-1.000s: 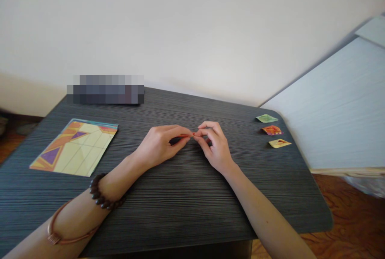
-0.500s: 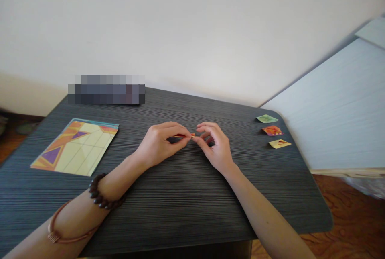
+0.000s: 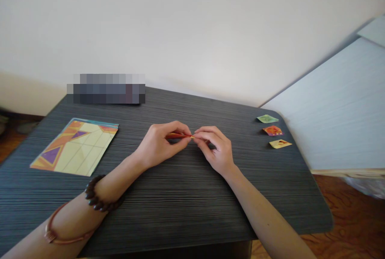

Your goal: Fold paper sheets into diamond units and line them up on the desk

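Between my hands is a small piece of folded paper [image 3: 178, 135], red and orange with a yellowish tip, seen nearly edge-on. My left hand [image 3: 161, 143] pinches it between thumb and fingers from the left. From the right, my right hand [image 3: 215, 146] closes thumb and fingertips on its tip. Much of the paper is hidden behind my left fingers. A beaded bracelet [image 3: 98, 196] and a copper-coloured bangle [image 3: 49, 235] circle my left forearm.
A stack of patterned paper sheets [image 3: 86, 144] lies at the left. Along the right edge sit three folded papers: green [image 3: 267, 119], red [image 3: 273, 131] and yellow [image 3: 280, 143]. A blurred-out object [image 3: 108, 92] is at the back left. A wall [image 3: 192, 30] rises behind the dark table [image 3: 180, 211].
My right fingers have come together on the paper's tip, where the index finger was raised before. More of the red paper shows within my left hand.
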### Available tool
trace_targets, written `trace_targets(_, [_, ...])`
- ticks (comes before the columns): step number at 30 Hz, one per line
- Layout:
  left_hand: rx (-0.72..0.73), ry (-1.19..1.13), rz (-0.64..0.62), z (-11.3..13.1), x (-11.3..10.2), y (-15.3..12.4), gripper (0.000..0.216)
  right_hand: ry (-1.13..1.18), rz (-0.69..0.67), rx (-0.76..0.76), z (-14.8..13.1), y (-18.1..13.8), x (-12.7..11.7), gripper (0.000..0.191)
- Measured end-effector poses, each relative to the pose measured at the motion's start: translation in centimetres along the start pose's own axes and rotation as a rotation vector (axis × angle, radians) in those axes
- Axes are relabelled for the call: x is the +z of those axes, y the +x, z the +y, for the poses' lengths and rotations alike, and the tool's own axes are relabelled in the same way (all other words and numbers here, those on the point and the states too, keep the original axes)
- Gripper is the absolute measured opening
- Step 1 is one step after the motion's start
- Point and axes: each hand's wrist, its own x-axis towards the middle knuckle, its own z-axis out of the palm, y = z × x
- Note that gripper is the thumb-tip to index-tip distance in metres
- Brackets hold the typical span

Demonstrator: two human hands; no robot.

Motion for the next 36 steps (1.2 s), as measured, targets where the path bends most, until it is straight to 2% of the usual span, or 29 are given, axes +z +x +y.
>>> trace_targets(5, [0.11, 0.08, -0.038, -0.2, -0.1, -0.1, 0.009, 0.009, -0.005, -0.005, -0.1, -0.1, 0.1, 0.011])
trace_targets(13, [0.032, 0.021, -0.076, 0.4, -0.4, 0.2, 0.007, -0.018, -0.009, -0.061, -0.1, -0.1, 0.0, 0.015])
trace_targets(20, [-0.118, -0.108, -0.072, 0.6, -0.4, -0.1, 0.019, 0.04, 0.005, -0.032, -0.5, -0.2, 0.2, 0.015])
trace_targets(25, [-0.169, -0.003, -0.12, 0.8, -0.7, 0.0, 0.02, 0.087, 0.024, 0.023, -0.8, -0.2, 0.4, 0.011])
trace_targets(30, [-0.296, -0.157, -0.178, 1.7, -1.0, 0.3, 0.019, 0.031, 0.019, -0.06, -0.6, -0.2, 0.1, 0.014])
trace_targets(34, [-0.495, -0.252, -0.279, 2.1, -1.3, 0.5, 0.02, -0.045, -0.012, -0.179, -0.1, -0.3, -0.2, 0.02])
trace_targets(36, [-0.5, -0.287, -0.309, 1.7, -1.3, 0.5, 0.02, -0.082, -0.02, -0.21, 0.0, -0.3, -0.3, 0.021])
